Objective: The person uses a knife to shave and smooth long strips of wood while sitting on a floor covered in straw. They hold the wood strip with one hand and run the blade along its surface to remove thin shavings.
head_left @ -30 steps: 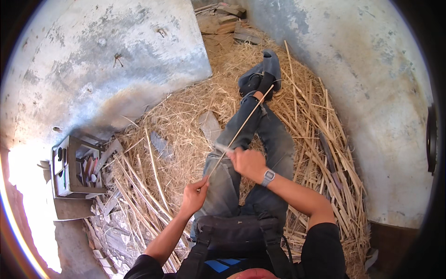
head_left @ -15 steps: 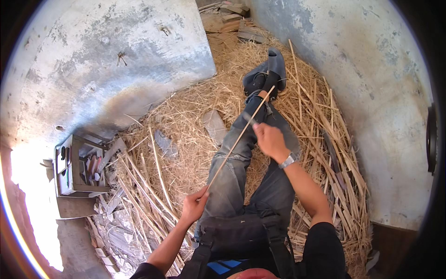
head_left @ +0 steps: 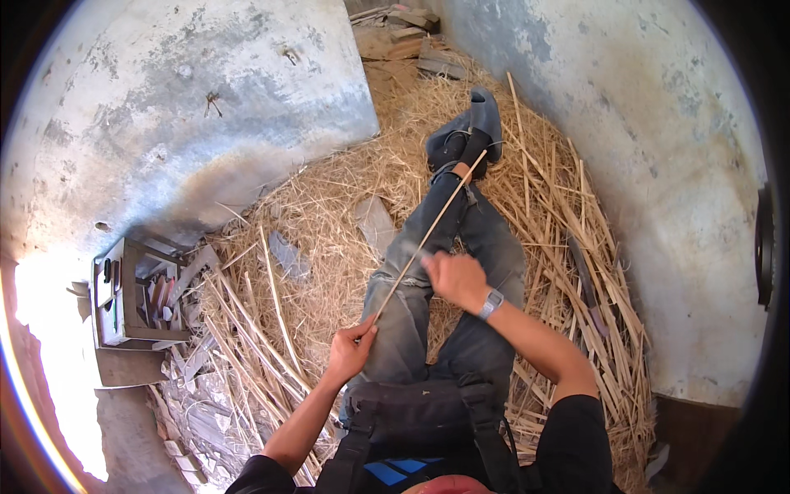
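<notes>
My left hand [head_left: 352,349] pinches the near end of a long thin wooden strip [head_left: 447,207], which looks like split bamboo. From there the strip slants up over my trouser legs [head_left: 403,309] to my crossed ankles. My right hand [head_left: 457,280] is closed on what looks like a small knife; its short grey blade [head_left: 411,249] is smeared by motion and lies at the strip, about midway along. Whether the blade touches it I cannot tell. The handle is hidden in my fist.
Shavings [head_left: 329,206] cover the floor under my legs. Long strips [head_left: 568,247] lie to the right, with a long dark blade [head_left: 587,284] among them. More strips [head_left: 255,329] lie at the left, near a small wooden stand [head_left: 140,300]. Walls [head_left: 675,165] rise on both sides.
My right hand and the blade have moved down and left along the strip, toward my left hand. My left hand still pinches the strip, having shifted slightly up and right.
</notes>
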